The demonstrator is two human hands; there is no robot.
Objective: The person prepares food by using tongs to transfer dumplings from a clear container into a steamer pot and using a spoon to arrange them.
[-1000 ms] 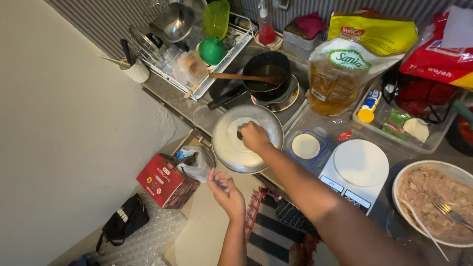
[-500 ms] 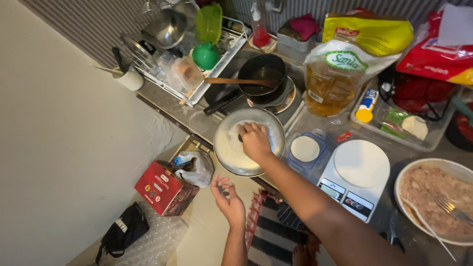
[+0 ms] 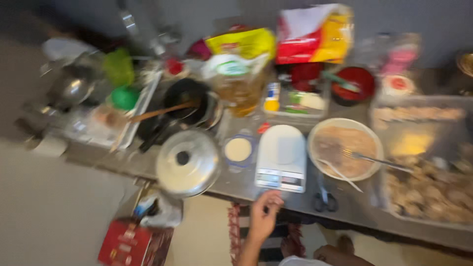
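The view is blurred by motion. My left hand hangs just below the front edge of the counter, under a white kitchen scale. Its fingers are loosely curled, and the blur hides whether anything is in them. My right hand is out of sight. A silver lid with a black knob lies on the round pan left of the scale. Between them stands a small round container with a pale dough disc. Right of the scale is a bowl of minced filling with forks in it.
A tray of shaped pieces fills the right end of the counter. Scissors lie near the front edge. Behind are a black pot with a wooden spoon, an oil bottle and bags. A red box sits on the floor.
The view has swung right and blurred. My right hand has left the pan, which now has a silver lid on it. My left hand has moved right, under the scale.
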